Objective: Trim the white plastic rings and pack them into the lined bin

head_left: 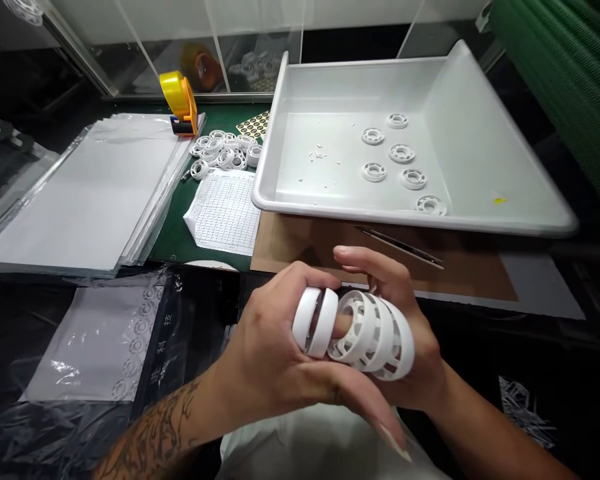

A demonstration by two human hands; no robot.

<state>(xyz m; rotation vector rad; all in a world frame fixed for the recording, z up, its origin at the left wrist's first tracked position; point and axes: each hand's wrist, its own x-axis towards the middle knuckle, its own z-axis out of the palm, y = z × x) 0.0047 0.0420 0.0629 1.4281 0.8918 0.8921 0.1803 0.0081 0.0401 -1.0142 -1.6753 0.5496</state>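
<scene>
My left hand (280,340) holds two white rings (315,322) side by side, its thumb stretched out beneath them. Against them, my right hand (415,320) holds a stack of several white rings (380,335) with openwork inside. A finger passes through the middle of the rings; which hand it belongs to is partly hidden. Both hands are close together, below the front edge of the big white tray (350,212). Inside that tray lie several similar white rings (401,153), flat and apart from each other, with small white bits to their left.
Tweezers (405,248) lie on brown board (300,243) before the tray. Left of it are a pile of white rings (225,152), a printed sheet (225,210), a tape dispenser (183,103) and stacked bagged sheets (85,193). A bag of flat rings (100,340) lies lower left.
</scene>
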